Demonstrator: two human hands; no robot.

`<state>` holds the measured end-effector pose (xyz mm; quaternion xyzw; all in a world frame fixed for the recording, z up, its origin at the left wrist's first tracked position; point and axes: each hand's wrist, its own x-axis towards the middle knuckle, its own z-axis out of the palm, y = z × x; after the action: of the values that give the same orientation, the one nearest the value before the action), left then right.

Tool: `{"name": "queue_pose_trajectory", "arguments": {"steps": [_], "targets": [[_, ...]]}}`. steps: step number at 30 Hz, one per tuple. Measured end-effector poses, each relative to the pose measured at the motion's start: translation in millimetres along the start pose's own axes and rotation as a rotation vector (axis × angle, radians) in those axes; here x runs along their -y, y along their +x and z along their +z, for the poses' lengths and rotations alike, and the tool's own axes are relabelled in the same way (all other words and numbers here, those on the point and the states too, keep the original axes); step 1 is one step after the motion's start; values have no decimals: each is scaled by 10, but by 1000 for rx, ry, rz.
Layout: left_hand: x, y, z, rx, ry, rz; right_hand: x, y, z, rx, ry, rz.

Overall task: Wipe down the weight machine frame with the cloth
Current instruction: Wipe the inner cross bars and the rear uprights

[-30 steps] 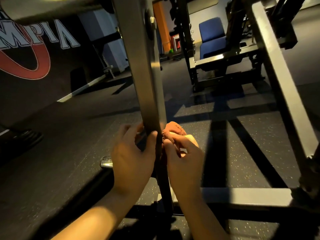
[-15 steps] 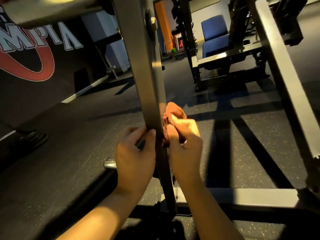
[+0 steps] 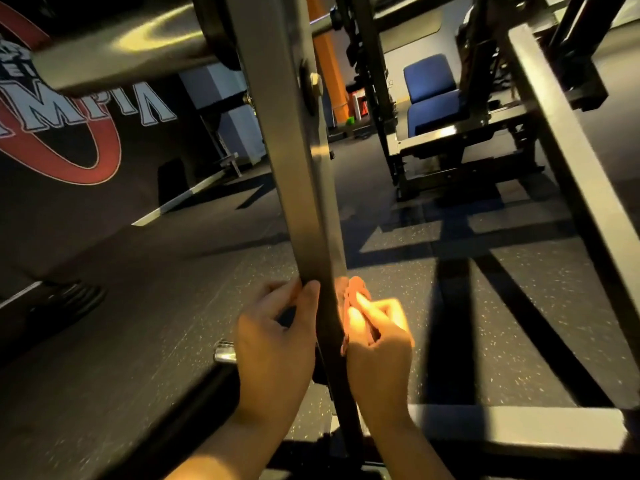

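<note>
The cloth (image 3: 350, 289) is held against the upright post (image 3: 304, 202) of the weight machine frame (image 3: 512, 427), low down near the floor
The post's left edge is gripped by the left hand (image 3: 273, 344), fingers curled behind it and thumb laid on the front edge. The rust-coloured cloth is bunched and pinched in the curled fingers of the right hand (image 3: 377, 344) and is pressed to the post's right face, level with the left thumb. A chrome peg (image 3: 225, 353) is seen just left of the left hand, above the speckled rubber floor (image 3: 519, 306). A blue padded seat (image 3: 431, 95) is set well behind, and a red logo (image 3: 69, 150) is shown on the dark wall at left
</note>
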<state>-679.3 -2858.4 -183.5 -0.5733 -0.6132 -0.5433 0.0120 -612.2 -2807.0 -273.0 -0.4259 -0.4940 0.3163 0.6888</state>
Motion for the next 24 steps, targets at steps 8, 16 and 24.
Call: {"name": "queue_pose_trajectory", "arguments": {"steps": [8, 16, 24], "targets": [[47, 54, 10, -9, -158, -50, 423, 158, 10, -104, 85, -326], [-3, 108, -1, -3, -141, -56, 650, 449, -105, 32, 164, -198], [-304, 278, -135, 22, 89, -30, 602, 587, -227, 276, 165, 266]]}}
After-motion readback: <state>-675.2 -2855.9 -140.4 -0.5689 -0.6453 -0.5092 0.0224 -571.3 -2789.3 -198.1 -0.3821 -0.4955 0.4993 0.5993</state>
